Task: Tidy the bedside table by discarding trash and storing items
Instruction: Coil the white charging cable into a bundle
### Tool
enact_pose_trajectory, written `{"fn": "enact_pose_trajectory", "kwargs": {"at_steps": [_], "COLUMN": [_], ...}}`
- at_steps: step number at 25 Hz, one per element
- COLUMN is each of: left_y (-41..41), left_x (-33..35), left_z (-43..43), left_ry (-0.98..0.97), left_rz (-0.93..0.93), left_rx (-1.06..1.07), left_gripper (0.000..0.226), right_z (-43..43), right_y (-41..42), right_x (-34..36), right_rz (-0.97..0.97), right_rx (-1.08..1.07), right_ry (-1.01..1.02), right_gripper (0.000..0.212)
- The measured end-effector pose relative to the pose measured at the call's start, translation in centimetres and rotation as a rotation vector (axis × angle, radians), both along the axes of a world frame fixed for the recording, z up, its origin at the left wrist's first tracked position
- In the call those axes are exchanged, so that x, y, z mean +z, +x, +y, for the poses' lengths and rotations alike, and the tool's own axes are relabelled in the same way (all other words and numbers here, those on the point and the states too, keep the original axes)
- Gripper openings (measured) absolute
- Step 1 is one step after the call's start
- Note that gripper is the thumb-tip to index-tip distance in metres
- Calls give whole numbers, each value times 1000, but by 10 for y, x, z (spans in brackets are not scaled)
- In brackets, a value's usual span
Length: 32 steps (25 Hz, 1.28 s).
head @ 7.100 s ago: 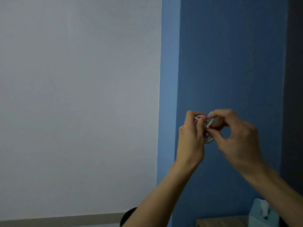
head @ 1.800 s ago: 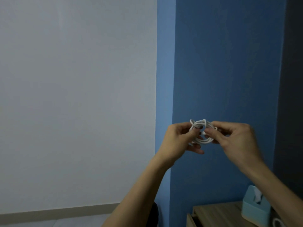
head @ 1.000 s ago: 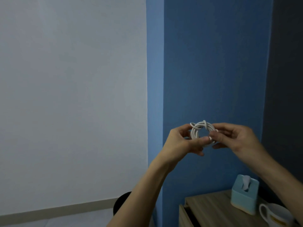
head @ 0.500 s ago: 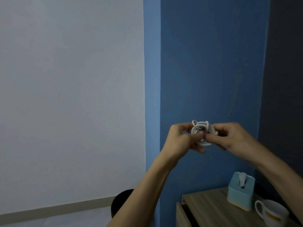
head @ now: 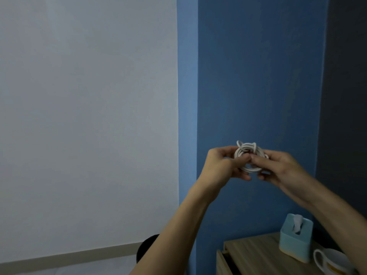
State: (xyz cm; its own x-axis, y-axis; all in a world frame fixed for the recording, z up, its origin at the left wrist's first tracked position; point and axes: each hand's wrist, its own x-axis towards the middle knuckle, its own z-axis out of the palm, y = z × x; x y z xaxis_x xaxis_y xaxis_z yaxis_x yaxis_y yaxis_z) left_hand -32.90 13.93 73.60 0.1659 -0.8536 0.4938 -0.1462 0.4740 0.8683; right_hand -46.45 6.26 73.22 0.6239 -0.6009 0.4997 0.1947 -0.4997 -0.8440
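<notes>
A white cable (head: pixel 250 158), wound into a small coil, is held up in front of the blue wall. My left hand (head: pixel 222 167) pinches the coil's left side between thumb and fingers. My right hand (head: pixel 278 168) pinches its right side, thumb tip at the middle of the coil. Small loops stick up at the top of the coil. Low at the right stands the wooden bedside table (head: pixel 256 253), its top drawer (head: pixel 223 262) pulled open a little.
A light blue tissue box (head: pixel 296 238) with a tissue poking out stands on the table. A white mug (head: pixel 329 260) sits beside it at the right edge. A round black object (head: pixel 147 247) is on the floor left of the table, by the white wall.
The view has tilted down, so the table, tissue box and mug have come into sight. Both hands have kept working the cable coil, which now looks wound tighter.
</notes>
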Motion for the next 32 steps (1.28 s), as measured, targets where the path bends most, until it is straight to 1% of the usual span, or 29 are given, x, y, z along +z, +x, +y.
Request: {"fn": "enact_pose_trajectory", "kwargs": {"at_steps": [1, 2, 3, 5, 7, 8, 10, 13, 16, 18, 19, 21, 22, 23, 25, 26, 28, 30, 32], "left_y": [0, 0, 1, 3, 4, 4, 2, 0, -1, -2, -2, -2, -2, -2, -2, -2, -4, -5, -3], "left_x": [1, 2, 2, 2, 3, 4, 5, 6, 8, 8, 7, 4, 3, 3, 3, 2, 0, -2, -3], "left_z": [1, 3, 3, 5, 6, 7, 9, 12, 14, 17, 18, 19, 20, 21, 22, 22, 21, 19, 17], "left_ry": [4, 10, 16, 26, 31, 33, 44, 68, 86, 86, 76, 37, 13, -9, -35, -47, -79, -96, -78], "left_rz": [-5, -17, -31, -42, -14, 5, 33, 39, 16, 3, -1, -29, -48, -67, -93, -105, -125, -129, -83], "left_rx": [-6, -8, -8, -10, -18, -32, -73, -100, -67, -54, -41, -10, -1, 2, 0, 1, 19, 40, 37], "left_gripper": [23, 25, 26, 30, 32, 32, 32, 31, 29, 23, 22, 25, 25, 25, 26, 28, 27, 23, 23], "right_z": [0, 2, 1, 1, 1, 3, 4, 0, -3, -1, 0, 4, 5, 5, 6, 6, 10, 11, 8], "right_y": [-2, -4, -7, -13, -17, -19, -19, -18, -14, -10, -9, -6, -4, -2, 3, 4, 7, 9, 11], "right_x": [-1, -1, -1, 0, 1, 1, 0, -5, -10, -11, -12, -10, -9, -8, -6, -6, -7, -6, -3], "right_rz": [-13, -27, -46, -105, -150, -156, -142, -144, -177, -182, -179, -161, -146, -130, -71, -47, 1, 55, 120], "right_rx": [62, 120, 170, 280, 365, 380, 388, 360, 333, 251, 210, 136, 83, 12, -217, -325, -441, -491, -507], "right_ry": [37, 70, 108, 240, 366, 368, 299, 259, 178, 115, 91, 23, -26, -84, -270, -372, -490, -516, -563], "right_gripper": [64, 66, 65, 53, 45, 42, 40, 58, 57, 56, 59, 67, 67, 58, 20, 10, 8, 5, 9]}}
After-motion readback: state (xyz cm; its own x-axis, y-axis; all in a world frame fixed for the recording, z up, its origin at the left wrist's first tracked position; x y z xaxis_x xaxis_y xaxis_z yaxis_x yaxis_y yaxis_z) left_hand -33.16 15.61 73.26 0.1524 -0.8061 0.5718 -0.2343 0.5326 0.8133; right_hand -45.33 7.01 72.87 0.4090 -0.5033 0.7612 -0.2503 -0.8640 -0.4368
